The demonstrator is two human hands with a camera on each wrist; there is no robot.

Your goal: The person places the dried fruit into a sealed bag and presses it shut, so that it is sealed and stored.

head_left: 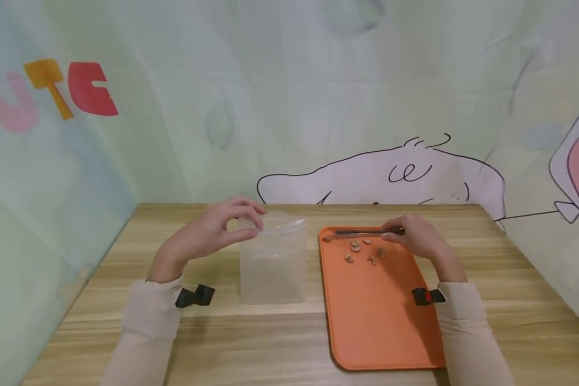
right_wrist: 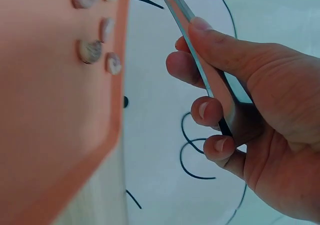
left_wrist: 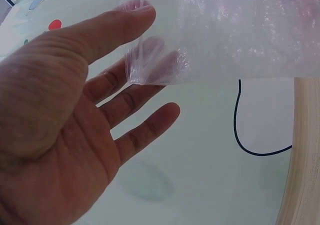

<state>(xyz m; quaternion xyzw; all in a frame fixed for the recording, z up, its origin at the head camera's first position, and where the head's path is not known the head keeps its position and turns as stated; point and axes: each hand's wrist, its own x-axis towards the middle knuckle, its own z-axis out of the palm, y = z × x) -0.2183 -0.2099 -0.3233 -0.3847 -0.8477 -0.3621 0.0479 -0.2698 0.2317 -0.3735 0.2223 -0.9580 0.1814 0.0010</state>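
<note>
My left hand pinches the upper left edge of a clear zip-top plastic bag, which stands upright on the table. In the left wrist view the thumb lies in front of the plastic, and some fingers show through it. My right hand grips metal tweezers above the far end of an orange tray. The tweezers' tips reach towards a small brownish piece at the tray's far left corner; contact there is too small to tell. Several similar small, pale-brown pieces lie nearby on the tray.
A wood-grain table carries the bag at left and the tray at right. A printed cloth backdrop rises behind its far edge. Black wrist cameras sit on both sleeves.
</note>
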